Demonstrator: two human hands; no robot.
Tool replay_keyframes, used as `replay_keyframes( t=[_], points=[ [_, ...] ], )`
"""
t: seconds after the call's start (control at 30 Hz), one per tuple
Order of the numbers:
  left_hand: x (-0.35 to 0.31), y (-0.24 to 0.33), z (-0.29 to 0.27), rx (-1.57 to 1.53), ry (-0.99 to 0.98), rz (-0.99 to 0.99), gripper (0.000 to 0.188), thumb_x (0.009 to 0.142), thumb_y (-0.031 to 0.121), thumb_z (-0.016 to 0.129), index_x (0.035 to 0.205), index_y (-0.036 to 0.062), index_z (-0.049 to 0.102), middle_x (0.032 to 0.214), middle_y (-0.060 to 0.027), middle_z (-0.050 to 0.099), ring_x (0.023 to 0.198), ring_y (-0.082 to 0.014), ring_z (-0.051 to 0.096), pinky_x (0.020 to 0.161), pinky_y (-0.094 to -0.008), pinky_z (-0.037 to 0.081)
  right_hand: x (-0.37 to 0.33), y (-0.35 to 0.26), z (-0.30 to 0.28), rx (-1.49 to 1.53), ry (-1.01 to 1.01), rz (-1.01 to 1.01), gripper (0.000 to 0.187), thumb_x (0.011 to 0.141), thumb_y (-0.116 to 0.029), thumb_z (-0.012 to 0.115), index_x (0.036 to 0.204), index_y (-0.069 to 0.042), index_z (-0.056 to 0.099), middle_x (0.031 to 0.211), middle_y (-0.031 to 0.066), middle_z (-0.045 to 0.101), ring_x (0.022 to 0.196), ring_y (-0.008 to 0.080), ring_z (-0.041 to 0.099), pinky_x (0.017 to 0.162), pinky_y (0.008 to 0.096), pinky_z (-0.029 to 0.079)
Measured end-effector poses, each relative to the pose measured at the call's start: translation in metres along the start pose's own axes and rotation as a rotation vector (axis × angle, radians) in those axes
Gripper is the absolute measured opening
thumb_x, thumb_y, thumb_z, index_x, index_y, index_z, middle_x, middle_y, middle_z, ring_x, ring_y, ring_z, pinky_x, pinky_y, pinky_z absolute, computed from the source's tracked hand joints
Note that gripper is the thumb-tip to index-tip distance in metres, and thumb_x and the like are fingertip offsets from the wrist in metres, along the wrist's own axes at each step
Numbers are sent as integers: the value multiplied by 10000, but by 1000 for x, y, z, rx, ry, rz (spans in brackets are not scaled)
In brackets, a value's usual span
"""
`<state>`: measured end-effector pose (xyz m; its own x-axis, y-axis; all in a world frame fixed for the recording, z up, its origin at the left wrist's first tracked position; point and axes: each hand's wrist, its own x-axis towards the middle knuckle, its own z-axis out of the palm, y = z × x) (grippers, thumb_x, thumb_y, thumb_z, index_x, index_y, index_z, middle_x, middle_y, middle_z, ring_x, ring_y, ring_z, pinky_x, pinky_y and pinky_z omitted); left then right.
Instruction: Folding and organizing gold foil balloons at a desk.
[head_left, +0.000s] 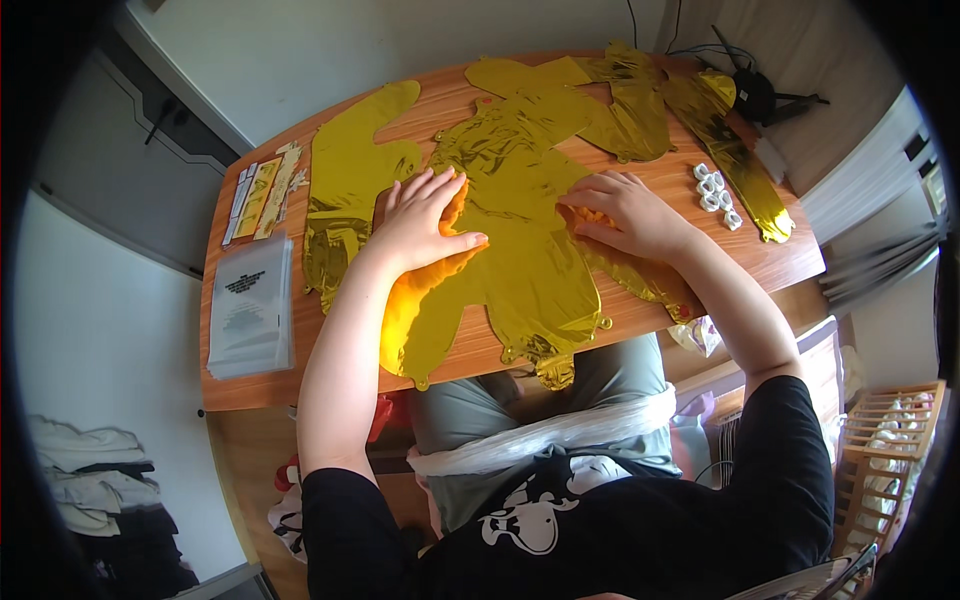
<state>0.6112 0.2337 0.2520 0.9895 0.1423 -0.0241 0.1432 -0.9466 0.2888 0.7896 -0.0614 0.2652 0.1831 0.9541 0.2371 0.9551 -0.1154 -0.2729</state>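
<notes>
Gold foil sheet (520,220) spread mid tbl (755,262). L hand (422,220) palm-down on its L side, thumb & fingers apart; R hand (628,215) on R side, fingers curled, can't tell if gripping. Clear bags (250,325) L, white pcs (709,203) R.

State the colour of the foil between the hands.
The foil is shiny yellow-gold, best in the head view.

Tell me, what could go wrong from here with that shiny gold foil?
The middle gold foil is wrinkled, so pressure from the left hand might crease it further. Its lower tip overhangs the table, so it could snag. The small white rolls near the right hand might get knocked.
</notes>
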Motion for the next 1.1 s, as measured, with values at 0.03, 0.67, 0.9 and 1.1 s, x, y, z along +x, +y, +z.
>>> replay_keyframes(
  t=[0.03, 0.67, 0.9, 1.1],
  points=[
    [0, 1, 0, -1, 12, -1, 1019, 821, 688, 714, 1615, 170, 339, 1695, -58, 282, 1582, -252, 185, 1284, -529, 54, 0, 0, 0, -1, 1, -4, 390, 966, -293, 673, 1295, -85, 681, 1274, 104, 654, 1237, 304, 567, 1102, 448, 392],
    [1, -2, -2, 105, -34, -87, 970, 917, 769, 516, 1636, 162, 280, 1727, -51, 182, 1603, -232, 84, 1283, -519, -3, 0, -5, -7, 23, -32, -3, 358, 934, -278, 722, 1247, -106, 711, 1271, 111, 631, 1228, 307, 560, 1089, 454, 393],
    [6, -2, -2, 99, -44, -55, 1005, 878, 800, 542, 1631, 179, 302, 1724, -50, 193, 1602, -237, 79, 1284, -525, 3, 0, -2, -5, 27, 18, -20, 389, 911, -272, 730, 1241, -69, 700, 1243, 107, 656, 1210, 304, 576, 1083, 447, 405],
    [7, 0, -1, 98, 9, -59, 932, 899, 684, 634, 1627, 196, 315, 1710, -57, 243, 1597, -248, 121, 1285, -522, 16, 0, -1, -8, 38, 11, -21, 391, 908, -263, 730, 1242, -64, 693, 1248, 110, 657, 1206, 311, 581, 1077, 451, 409]
  ],
)
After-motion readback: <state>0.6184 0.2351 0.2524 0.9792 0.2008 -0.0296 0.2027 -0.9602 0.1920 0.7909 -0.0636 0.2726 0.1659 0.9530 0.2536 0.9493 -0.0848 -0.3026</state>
